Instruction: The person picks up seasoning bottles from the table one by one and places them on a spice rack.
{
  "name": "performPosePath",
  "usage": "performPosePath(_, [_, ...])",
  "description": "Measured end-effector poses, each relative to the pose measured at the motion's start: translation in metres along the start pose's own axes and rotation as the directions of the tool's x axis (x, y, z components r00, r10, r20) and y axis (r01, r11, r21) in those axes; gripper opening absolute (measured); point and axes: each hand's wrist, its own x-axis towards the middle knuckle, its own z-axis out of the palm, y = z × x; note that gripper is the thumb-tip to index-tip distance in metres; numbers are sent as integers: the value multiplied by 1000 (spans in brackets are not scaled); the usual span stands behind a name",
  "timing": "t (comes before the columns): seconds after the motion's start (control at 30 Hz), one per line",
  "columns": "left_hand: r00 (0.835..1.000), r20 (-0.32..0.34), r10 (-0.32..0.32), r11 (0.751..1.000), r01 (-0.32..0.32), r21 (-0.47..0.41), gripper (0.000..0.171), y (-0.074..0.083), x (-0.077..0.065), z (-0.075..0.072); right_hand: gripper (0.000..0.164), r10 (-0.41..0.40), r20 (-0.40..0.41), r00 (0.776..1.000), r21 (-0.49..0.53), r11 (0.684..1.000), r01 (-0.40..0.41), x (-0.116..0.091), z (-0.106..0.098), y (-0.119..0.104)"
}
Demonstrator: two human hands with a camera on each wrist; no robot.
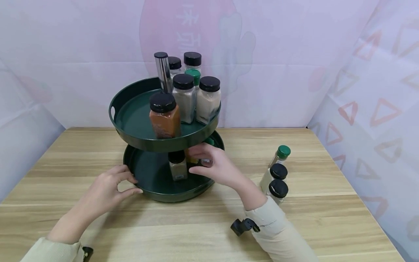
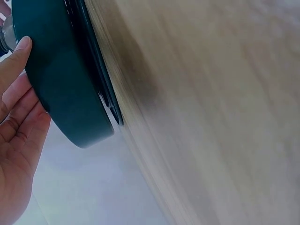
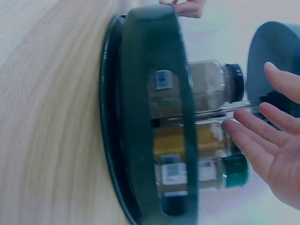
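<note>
A dark green two-tier round spice rack (image 1: 154, 145) stands on the table. My left hand (image 1: 112, 187) grips the lower tray's rim at the front left; in the left wrist view its thumb (image 2: 21, 51) lies against the tray wall (image 2: 61, 93). Between the tiers, my right hand (image 1: 217, 165) reaches in with spread fingers and holds nothing. Just left of it stands a black-capped spice jar (image 1: 178, 170). The right wrist view shows a jar with yellow contents (image 3: 208, 136) and a green-capped jar (image 3: 211, 171) near the fingertips, partly behind the tray wall.
On the upper tier stand an orange-brown spice jar (image 1: 165, 122), several other jars and a shiny metal post (image 1: 163, 72). One green-capped jar (image 1: 282, 153) and two black-capped jars (image 1: 278, 189) stand on the wooden table (image 1: 320, 203), beside my right forearm. Patterned cloth hangs behind.
</note>
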Motion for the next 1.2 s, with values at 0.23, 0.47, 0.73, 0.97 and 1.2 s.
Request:
performPosePath(0.23, [1000, -3, 2, 1000, -2, 1, 27, 1, 1, -1, 51, -33, -31, 999, 27, 999, 34, -25, -13, -14])
performPosePath(0.47, [1000, -11, 1, 1000, -1, 8, 27, 2, 0, -1, 51, -15, -84, 996, 5, 1000, 16, -47, -29, -27])
performPosePath(0.73, [1000, -14, 6, 1000, -6, -3, 28, 2, -1, 0, 52, -32, -159, 987, -62, 998, 22, -68, -53, -29])
performPosePath(0.97, [999, -30, 19, 1000, -20, -8, 28, 1, 0, 0, 48, -122, -275, 954, -163, 983, 79, -85, -79, -19])
performPosePath(1.2, [1000, -21, 12, 1000, -13, -5, 28, 0, 0, 0, 45, -150, -390, 909, -233, 971, 60, -99, -103, -10])
